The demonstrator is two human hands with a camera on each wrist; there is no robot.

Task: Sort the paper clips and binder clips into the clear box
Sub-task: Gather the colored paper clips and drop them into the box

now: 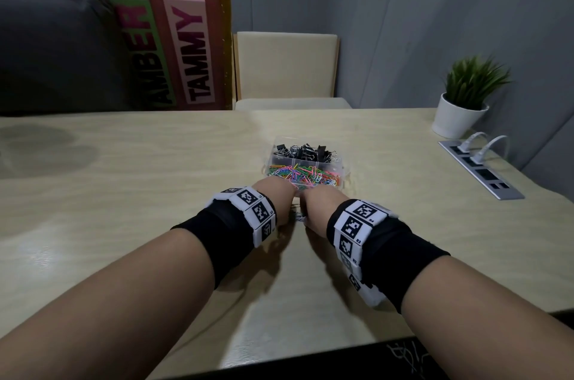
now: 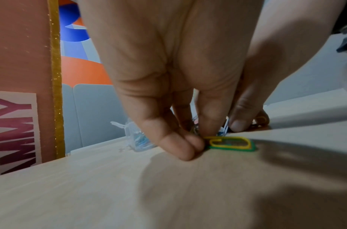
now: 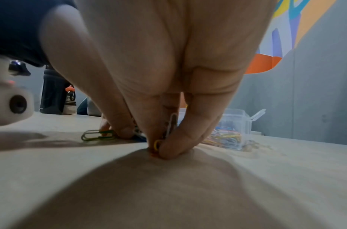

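The clear box (image 1: pixel 340 166) sits mid-table, with black binder clips (image 1: pixel 302 151) in its far compartment and coloured paper clips (image 1: pixel 298 176) in the near one. Both hands meet on the table just in front of it. My left hand (image 2: pixel 199 139) has its fingertips down on the wood, and thumb and forefinger pinch the end of a yellow and a green paper clip (image 2: pixel 232 144) lying flat. My right hand (image 3: pixel 159 147) pinches a small bunch of paper clips (image 3: pixel 171 124), white and yellow among them, against the table. The green clip (image 3: pixel 98 135) lies to its left.
A potted plant (image 1: pixel 462 100) and a power strip (image 1: pixel 481 165) with plugged cables stand at the right. A pale chair (image 1: pixel 285 69) is behind the far table edge. The near table edge runs under my forearms.
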